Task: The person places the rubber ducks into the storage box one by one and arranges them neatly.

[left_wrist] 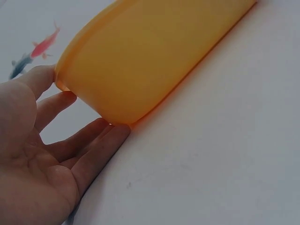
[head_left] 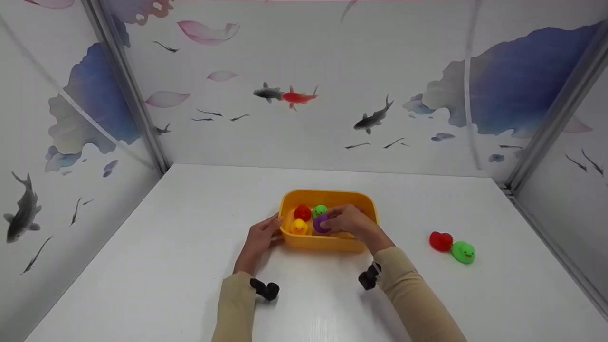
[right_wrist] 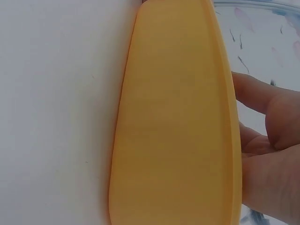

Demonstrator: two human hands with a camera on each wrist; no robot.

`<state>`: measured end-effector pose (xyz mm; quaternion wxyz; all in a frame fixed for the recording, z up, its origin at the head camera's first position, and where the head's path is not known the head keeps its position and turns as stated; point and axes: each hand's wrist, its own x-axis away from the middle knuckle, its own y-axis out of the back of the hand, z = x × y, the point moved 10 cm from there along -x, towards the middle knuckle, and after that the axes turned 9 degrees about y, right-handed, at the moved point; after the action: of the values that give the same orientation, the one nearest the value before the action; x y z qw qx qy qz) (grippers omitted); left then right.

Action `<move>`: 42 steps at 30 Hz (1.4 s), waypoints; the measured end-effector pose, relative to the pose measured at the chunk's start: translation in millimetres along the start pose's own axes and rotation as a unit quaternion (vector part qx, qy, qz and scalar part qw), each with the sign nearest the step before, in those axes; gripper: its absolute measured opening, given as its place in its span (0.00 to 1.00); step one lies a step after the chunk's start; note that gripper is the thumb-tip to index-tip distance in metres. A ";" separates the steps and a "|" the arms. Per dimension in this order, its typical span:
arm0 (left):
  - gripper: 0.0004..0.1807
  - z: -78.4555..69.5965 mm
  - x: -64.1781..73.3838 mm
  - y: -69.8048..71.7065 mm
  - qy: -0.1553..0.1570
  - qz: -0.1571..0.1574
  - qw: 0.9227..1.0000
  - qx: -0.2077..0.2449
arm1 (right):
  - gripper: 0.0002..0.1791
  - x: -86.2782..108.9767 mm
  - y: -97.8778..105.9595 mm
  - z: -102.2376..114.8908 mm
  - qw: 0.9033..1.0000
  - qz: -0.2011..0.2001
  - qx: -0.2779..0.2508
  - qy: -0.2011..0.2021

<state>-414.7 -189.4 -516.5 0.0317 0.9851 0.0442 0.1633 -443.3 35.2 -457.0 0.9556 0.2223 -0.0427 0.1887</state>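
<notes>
Just below centre frame, the right hand [head_left: 350, 220] pinches a rounded purple plastic toy [head_left: 320, 226] inside the rectangular yellow-orange plastic tray [head_left: 325, 243] the left hand [head_left: 262, 234] grips, and a sloppy release could topple the rounded yellow plastic duck [head_left: 299, 227] beside it

The yellow tub [head_left: 323, 243] looks like smooth, satiny plastic; the green duck [head_left: 463, 252] at right, smooth and rubbery. Smooth, softly glossy white counter [head_left: 156, 266]; metal left post [head_left: 124, 85]; matt cloth sleeves [head_left: 418, 294].
</notes>
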 end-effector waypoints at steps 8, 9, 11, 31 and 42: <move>0.30 0.6 0.1 -1.8 0.005 0.005 1.000 -0.005 | 0.20 -1.8 -0.5 -3.2 0.999 -0.015 0.039 -0.025; 0.30 0.5 0.0 -2.0 0.004 0.005 1.000 -0.002 | 0.20 -2.1 -0.6 -3.7 0.999 -0.017 0.045 -0.026; 0.30 0.8 -0.3 -2.3 0.005 0.006 1.000 0.001 | 0.20 -2.8 -1.3 -4.7 0.998 -0.017 0.054 -0.027; 0.29 -1.6 1.2 -1.5 -0.007 0.013 1.000 0.009 | 0.15 -6.5 -11.8 3.6 0.994 -0.019 0.105 -0.013; 0.29 -0.9 0.2 -1.2 -0.003 0.013 1.000 0.013 | 0.16 -1.2 -0.6 8.2 0.994 -0.032 0.108 0.006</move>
<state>-414.9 -188.1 -515.6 0.0169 0.9864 0.0338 0.1597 -444.2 30.7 -450.1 0.9319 0.3240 -0.0091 0.1627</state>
